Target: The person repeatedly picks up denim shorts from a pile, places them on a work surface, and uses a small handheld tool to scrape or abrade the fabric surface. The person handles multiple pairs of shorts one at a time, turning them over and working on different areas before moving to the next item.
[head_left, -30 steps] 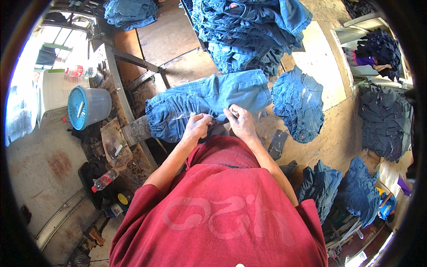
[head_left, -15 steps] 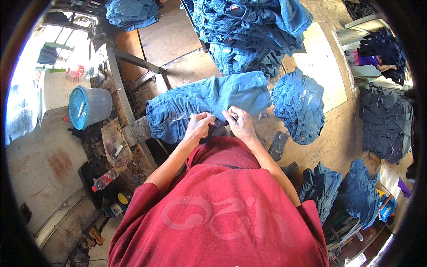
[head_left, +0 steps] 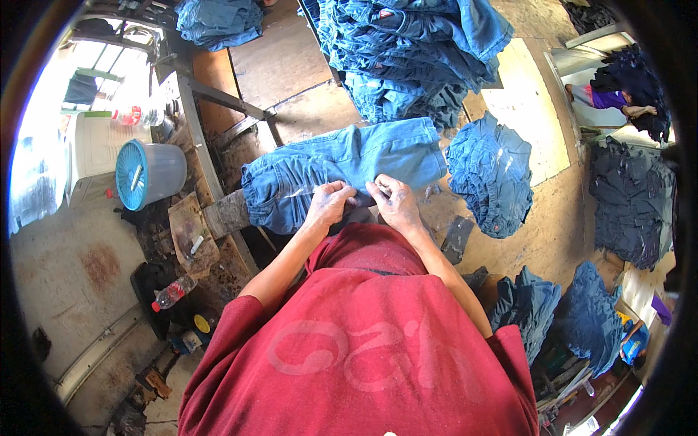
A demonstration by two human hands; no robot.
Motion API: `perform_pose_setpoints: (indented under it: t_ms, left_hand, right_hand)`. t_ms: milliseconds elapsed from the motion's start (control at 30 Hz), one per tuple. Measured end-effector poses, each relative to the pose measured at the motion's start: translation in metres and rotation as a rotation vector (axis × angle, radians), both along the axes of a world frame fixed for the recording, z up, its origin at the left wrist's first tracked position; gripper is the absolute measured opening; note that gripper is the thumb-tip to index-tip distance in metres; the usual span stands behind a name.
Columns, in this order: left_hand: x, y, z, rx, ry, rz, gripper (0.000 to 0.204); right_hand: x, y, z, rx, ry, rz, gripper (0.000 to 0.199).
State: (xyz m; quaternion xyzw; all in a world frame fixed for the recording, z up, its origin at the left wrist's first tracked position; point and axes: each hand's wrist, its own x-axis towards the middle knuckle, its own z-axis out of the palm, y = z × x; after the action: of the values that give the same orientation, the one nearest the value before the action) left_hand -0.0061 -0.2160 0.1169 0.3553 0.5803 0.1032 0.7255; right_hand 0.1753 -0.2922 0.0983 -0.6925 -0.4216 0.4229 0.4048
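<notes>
Blue denim garment with a gathered left end [head_left: 342, 156], lying crosswise just toward 12 o'clock of the view's centre, is stretching from about 10 o'clock on its ruffled side to about 1 o'clock on its smooth, flat side. The wearer's left hand [head_left: 325, 208] is pinching the garment's near edge slightly toward 10 o'clock, its thumb and forefinger being pressed together and its other fingers curling into the palm. The right hand [head_left: 397, 207] is pinching the same edge slightly toward 1 o'clock, its fingers also being bent inward; the exact fold of cloth between the fingertips is appearing too small to make out. A rough grey cylindrical piece [head_left: 227, 214] is protruding from the gathered end at 9 o'clock, and a flat brown stained sheet [head_left: 193, 243] is lying just beyond it. A tall stack of blue denim garments [head_left: 407, 62] is rising near 1 o'clock, while a loose rounded heap of blue denim [head_left: 488, 178] is resting between 2 and 3 o'clock, near the garment's smooth end. A thick pile of black cloth [head_left: 631, 203] is occupying 3 o'clock, and a draped dark blue garment [head_left: 525, 311] is hanging at 4 o'clock. A translucent round bucket with a ribbed blue lid [head_left: 166, 174] is standing between 9 and 10 o'clock; a clear plastic bottle with a red cap [head_left: 174, 293] is lying at 8 o'clock. The wearer's dark red shirt [head_left: 378, 327] is filling 6 o'clock.
</notes>
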Motion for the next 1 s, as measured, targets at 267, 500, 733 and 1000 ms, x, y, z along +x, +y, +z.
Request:
perform_pose_setpoints:
  t_ms: [267,500,733,1000]
  left_hand:
    - [-0.024,0.002,-0.004,-0.113,-0.113,0.052,0.018]
    - [-0.005,-0.005,-0.007,0.014,-0.043,-0.008,0.014]
    - [-0.019,-0.007,0.002,-0.172,-0.141,0.111,0.013]
    - [-0.019,-0.006,0.002,-0.161,-0.175,0.048,0.020]
  right_hand:
    - [0.036,-0.002,0.008,-0.189,-0.124,-0.057,0.049]
    - [-0.002,0.009,-0.001,-0.181,-0.109,0.125,0.053]
    - [0.000,0.003,-0.009,-0.097,0.022,0.066,0.046]
    - [-0.002,0.003,-0.004,-0.156,-0.052,0.060,0.042]
